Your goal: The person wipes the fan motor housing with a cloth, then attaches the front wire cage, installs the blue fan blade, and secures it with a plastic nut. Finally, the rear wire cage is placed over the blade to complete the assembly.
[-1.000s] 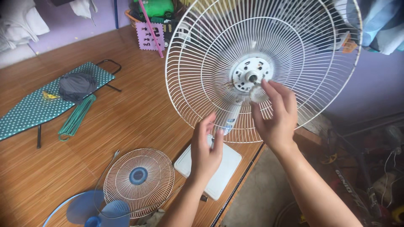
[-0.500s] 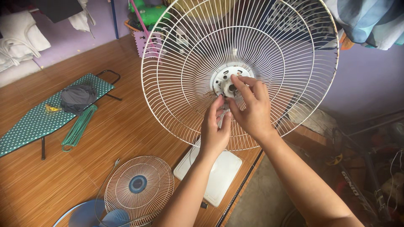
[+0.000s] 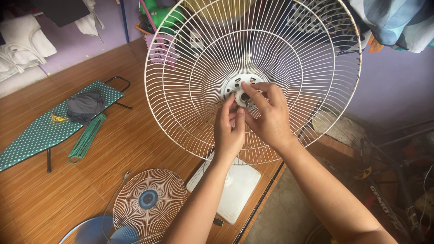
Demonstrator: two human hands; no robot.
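While the right hand [image 3: 267, 118] pinches a small white nut with its fingers [image 3: 251, 90] at the hub [image 3: 235, 84] of the fan cage [image 3: 203, 68], the left hand [image 3: 228, 132] touches just below it, fingers together. Below the cage, a loose grille [image 3: 149, 200] lies on the wooden floor [image 3: 131, 135].

My left hand [image 3: 229, 131], low and apart from the rear fan guard [image 3: 253, 81] a second ago, has risen to the white motor hub [image 3: 238, 88], fingertips beside my right hand [image 3: 267, 115]. My right grip, then just below the hub, now pinches at its centre.
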